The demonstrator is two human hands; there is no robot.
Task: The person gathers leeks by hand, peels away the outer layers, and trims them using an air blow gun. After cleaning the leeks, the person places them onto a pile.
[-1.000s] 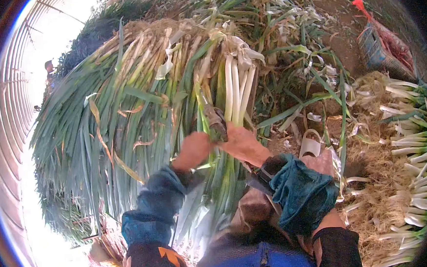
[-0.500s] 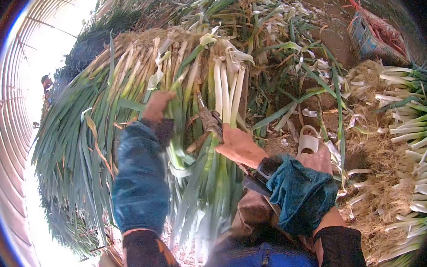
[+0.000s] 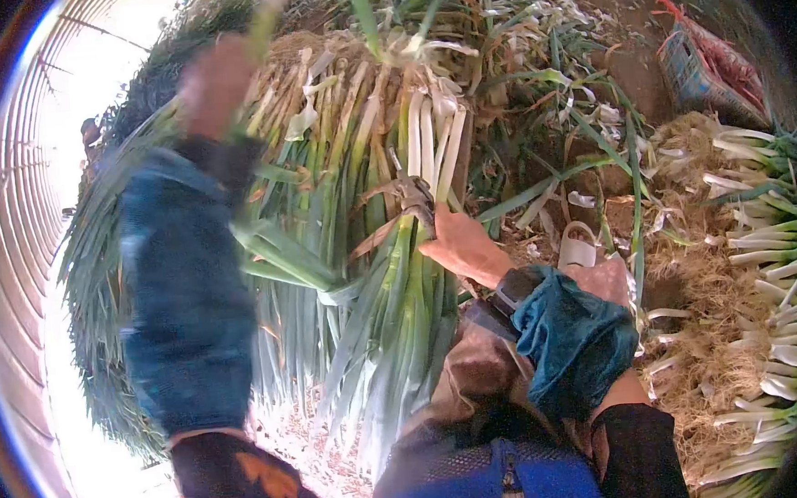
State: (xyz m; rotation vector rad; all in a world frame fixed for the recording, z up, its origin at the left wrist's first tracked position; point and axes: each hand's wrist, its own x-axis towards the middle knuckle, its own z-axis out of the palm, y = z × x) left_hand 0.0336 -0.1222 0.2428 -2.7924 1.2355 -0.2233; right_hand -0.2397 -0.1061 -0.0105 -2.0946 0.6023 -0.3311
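My left hand (image 3: 219, 82), smeared by motion, is raised over the upper left of the leek pile (image 3: 320, 153). From its fingers a pale green leek stalk (image 3: 266, 21) sticks up. Below the wrist hang folded green leaves (image 3: 294, 260). My right hand (image 3: 467, 245) is closed round a bunch of leeks (image 3: 438, 142), white shanks pointing up and green leaves fanning down over my lap. A worn grey tool with a thin metal tip (image 3: 400, 164) lies across the bunch at my right fingers; its lower part is hidden.
At the right, a long row of trimmed leeks (image 3: 789, 294) lies with roots (image 3: 697, 349) towards me. A crate with red netting (image 3: 716, 70) stands at upper right. Leaf scraps (image 3: 540, 21) litter the soil. My white sandal (image 3: 577, 249) shows beside my right forearm. Curved ribbed wall (image 3: 26, 272) at left.
My left hand has swung up and left from beside the bunch, with the leek stalk. My right hand stays on the bunch; the view has shifted slightly.
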